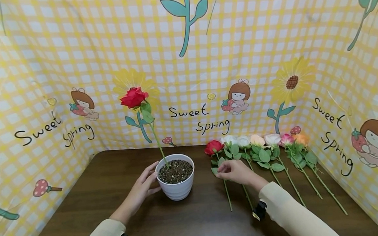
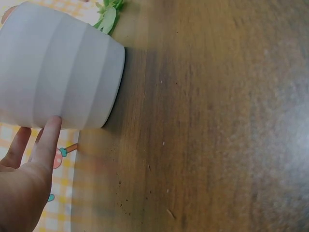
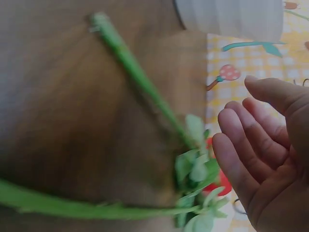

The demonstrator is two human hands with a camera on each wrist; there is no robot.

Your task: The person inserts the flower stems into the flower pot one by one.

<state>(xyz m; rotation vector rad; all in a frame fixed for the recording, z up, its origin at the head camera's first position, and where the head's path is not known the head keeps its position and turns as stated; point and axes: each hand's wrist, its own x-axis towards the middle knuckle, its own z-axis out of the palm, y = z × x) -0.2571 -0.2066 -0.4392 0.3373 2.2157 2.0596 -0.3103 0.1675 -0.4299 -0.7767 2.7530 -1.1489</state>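
A white ribbed flowerpot [image 1: 176,190] full of dark soil [image 1: 176,171] stands on the table, with one red rose [image 1: 134,97] upright in it, leaning left. My left hand [image 1: 145,184] touches the pot's left side with extended fingers; the left wrist view shows fingertips [image 2: 56,123] against the white wall. To the right, my right hand [image 1: 235,172] hovers above the stems of the lying flowers, close to a second red rose [image 1: 214,147]. The right wrist view shows its thumb and loosely bent fingers apart, with nothing between them and green stems [image 3: 130,67] alongside.
Several roses lie in a row along the right of the brown table [image 1: 121,171], white [image 1: 243,141], peach [image 1: 257,140], pink [image 1: 287,140] and orange [image 1: 301,140], blooms toward the back. A yellow checked cloth [image 1: 180,79] surrounds the table's back and sides.
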